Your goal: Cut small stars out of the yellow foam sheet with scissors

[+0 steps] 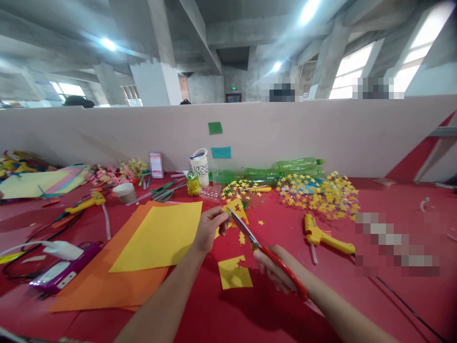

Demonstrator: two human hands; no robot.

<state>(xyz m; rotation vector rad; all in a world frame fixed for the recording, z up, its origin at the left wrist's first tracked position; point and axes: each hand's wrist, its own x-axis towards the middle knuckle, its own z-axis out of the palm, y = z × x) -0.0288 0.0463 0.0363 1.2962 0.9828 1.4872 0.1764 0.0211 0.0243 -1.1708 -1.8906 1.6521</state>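
Observation:
My right hand (274, 267) is wrapped round the handles of red-handled scissors (282, 267), whose blades point up and left. The blades lie close to a yellow paper piece (242, 209) with cut edges. My left hand (213, 226) pinches this paper at its left edge, fingertips together beside the blade tips. Below, on the red table (200, 314), rests a yellow square (235, 276) with a star-shaped notch in its top edge. Small yellow scraps (242, 238) lie between the two. Yellow and orange sheets (164, 233) are stacked left of my left hand.
Many yellow stars (321, 195) are heaped behind, near green plastic bottles (264, 176). A yellow glue gun (328, 238) lies right, another (85, 202) left. A purple power strip (66, 271) is at the left; a white cup (200, 166) stands by the partition (143, 128).

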